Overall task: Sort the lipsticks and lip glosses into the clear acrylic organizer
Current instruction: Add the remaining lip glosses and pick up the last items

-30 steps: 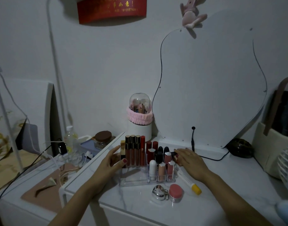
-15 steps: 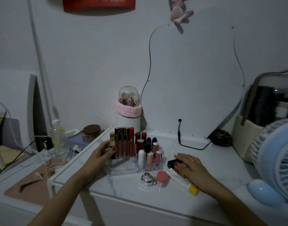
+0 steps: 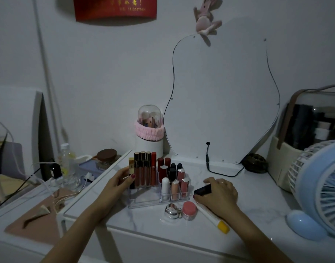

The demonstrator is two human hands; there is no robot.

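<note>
Gripping a black lipstick [image 3: 202, 190], right hand [image 3: 219, 194] beside organizer [image 3: 144, 201].

Hidden and cut-off parts on my feed

My right hand [image 3: 219, 194] covers most of the black lipstick [image 3: 202, 190] and the white tube's [image 3: 212, 216] upper end; the fan [image 3: 322, 188] runs off the right edge; the red banner's [image 3: 115, 8] small print is unreadable.
</note>
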